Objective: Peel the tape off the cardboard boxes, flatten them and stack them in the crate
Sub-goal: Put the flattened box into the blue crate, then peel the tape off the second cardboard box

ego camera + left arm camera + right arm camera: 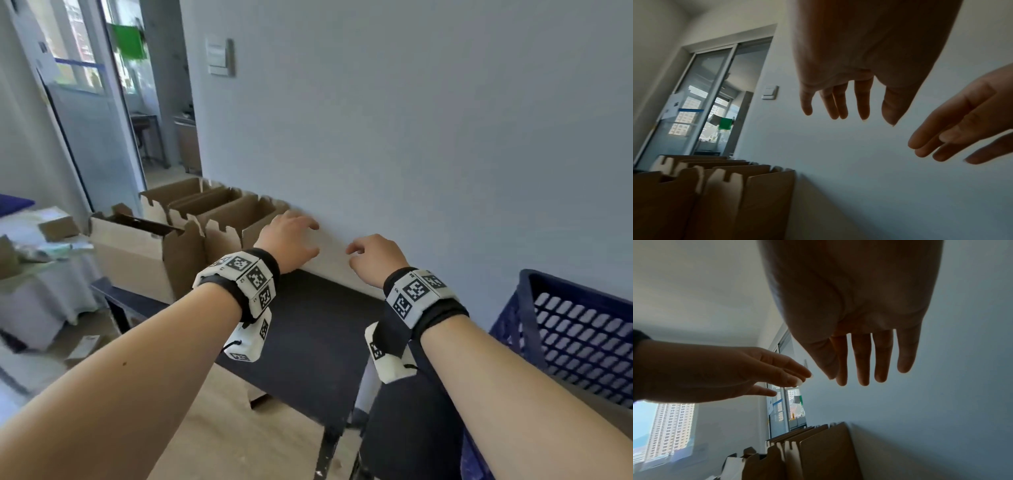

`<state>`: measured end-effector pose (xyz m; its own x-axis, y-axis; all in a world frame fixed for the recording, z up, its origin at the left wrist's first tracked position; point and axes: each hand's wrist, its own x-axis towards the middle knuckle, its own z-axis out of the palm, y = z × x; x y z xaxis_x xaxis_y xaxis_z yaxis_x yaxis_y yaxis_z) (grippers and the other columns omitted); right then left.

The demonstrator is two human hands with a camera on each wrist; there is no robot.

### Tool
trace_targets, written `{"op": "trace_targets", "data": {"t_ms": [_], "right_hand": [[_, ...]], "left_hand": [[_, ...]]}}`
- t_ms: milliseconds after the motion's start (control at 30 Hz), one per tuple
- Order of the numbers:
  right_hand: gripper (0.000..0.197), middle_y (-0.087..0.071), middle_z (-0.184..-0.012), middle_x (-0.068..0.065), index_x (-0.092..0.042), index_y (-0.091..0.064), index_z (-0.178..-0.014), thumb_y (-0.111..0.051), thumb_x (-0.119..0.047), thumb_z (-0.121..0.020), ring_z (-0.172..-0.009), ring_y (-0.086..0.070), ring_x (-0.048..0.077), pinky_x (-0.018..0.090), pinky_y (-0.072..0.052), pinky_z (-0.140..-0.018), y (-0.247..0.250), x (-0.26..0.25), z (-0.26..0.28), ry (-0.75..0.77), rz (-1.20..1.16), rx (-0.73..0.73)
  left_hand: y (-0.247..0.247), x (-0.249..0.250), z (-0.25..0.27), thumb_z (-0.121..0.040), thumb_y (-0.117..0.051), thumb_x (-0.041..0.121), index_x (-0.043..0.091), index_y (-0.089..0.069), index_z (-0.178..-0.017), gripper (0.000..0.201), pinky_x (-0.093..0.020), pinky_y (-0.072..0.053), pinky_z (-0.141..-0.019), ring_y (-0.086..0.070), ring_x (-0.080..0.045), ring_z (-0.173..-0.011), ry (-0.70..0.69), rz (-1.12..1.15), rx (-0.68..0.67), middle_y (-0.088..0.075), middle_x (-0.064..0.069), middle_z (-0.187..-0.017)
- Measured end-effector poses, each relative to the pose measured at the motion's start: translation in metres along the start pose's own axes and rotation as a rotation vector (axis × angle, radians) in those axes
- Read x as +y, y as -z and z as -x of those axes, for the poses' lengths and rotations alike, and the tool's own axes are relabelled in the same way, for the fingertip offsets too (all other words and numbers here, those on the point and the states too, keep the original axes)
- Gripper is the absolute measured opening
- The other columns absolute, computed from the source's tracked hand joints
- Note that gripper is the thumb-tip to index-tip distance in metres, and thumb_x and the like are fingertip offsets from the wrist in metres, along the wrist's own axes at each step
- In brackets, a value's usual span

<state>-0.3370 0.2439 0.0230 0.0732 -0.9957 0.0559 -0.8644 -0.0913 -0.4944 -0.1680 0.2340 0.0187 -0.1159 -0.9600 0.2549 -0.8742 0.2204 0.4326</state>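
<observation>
Above the black table (308, 329), left hand (291, 240) and right hand (373, 257) hover with fingers loosely spread, holding nothing.
Brown open-topped cardboard boxes (219, 222) line the wall at ten o'clock: light, stiff, best gripped by a top edge. Blue plastic lattice crate (579, 329) sits at three o'clock, cut off; any tape is hidden.

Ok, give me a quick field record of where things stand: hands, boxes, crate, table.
left hand: empty, fingers relaxed, reaching toward the boxes by the wall
right hand: empty, fingers relaxed, beside the left hand, above the table's far edge
cardboard boxes: several standing open-topped in a row along the wall, on the left part of the table, not flattened
tape: none that I can make out
crate: blue, latticed, at the right; contents not visible
table: dark top
</observation>
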Motion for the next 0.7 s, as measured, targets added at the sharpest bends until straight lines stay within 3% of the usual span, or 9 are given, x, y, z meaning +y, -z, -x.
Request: {"op": "trace_targets", "data": {"t_ms": [200, 333, 567, 700], "right_hand": [[0.026, -0.068, -0.111, -0.001, -0.021, -0.071, -0.102, -0.052, -0.011, -0.088, -0.108, -0.060, 0.019, 0.025, -0.044, -0.095, -0.070, -0.069, -0.035, 0.063, -0.115, -0.036], [0.023, -0.069, -0.096, -0.001, -0.028, -0.070, -0.085, -0.054, -0.011, -0.087, -0.097, -0.064, 0.019, 0.030, -0.050, -0.090, -0.109, -0.097, -0.060, 0.097, -0.145, -0.097], [0.025, -0.071, -0.102, -0.002, -0.021, -0.074, -0.097, -0.052, -0.011, -0.090, -0.099, -0.061, 0.015, 0.018, -0.040, -0.080, -0.153, -0.139, -0.113, 0.164, -0.128, -0.155], [0.023, -0.066, -0.119, 0.001, -0.022, -0.074, -0.099, -0.054, -0.014, -0.092, -0.113, -0.058, 0.018, 0.021, -0.040, -0.094, -0.182, -0.169, -0.158, 0.222, -0.163, -0.238]], "left_hand": [[0.026, -0.108, 0.004, -0.087, -0.061, 0.033, 0.026, -0.056, -0.124, 0.039, -0.041, -0.036, -0.106, -0.039, -0.022, -0.129, 0.081, 0.008, -0.026, -0.045, -0.002, -0.137], [0.032, -0.166, 0.002, -0.088, -0.060, 0.032, 0.024, -0.055, -0.125, 0.038, -0.042, -0.038, -0.105, -0.041, -0.025, -0.126, 0.161, 0.014, -0.022, -0.047, -0.004, -0.134], [0.034, -0.252, -0.017, -0.089, -0.060, 0.031, 0.024, -0.050, -0.131, 0.044, -0.042, -0.037, -0.107, -0.040, -0.025, -0.129, 0.298, 0.029, 0.031, -0.044, -0.005, -0.139], [0.041, -0.297, -0.045, -0.087, -0.062, 0.032, 0.023, -0.049, -0.130, 0.046, -0.044, -0.041, -0.102, -0.046, -0.025, -0.119, 0.347, 0.027, 0.083, -0.049, -0.006, -0.130]]}}
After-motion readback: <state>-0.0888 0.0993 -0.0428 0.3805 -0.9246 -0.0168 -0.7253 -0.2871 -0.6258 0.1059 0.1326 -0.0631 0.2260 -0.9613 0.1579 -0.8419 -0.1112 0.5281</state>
